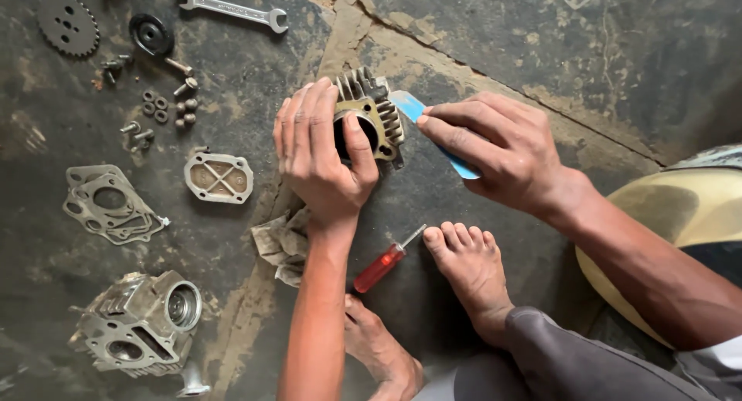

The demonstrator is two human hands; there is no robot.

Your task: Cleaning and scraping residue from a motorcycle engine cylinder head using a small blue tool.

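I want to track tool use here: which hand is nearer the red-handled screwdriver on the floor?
Left. The left hand, gripping the finned cylinder, is above the red-handled screwdriver, its wrist close by. The right hand, holding a blue scraper, sits farther up and right.

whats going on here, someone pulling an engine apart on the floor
A person sitting barefoot on the dark floor grips a finned metal engine cylinder in the left hand, thumb in its bore. The right hand presses a thin light-blue scraper blade against its edge. A red-handled screwdriver lies beside the foot.
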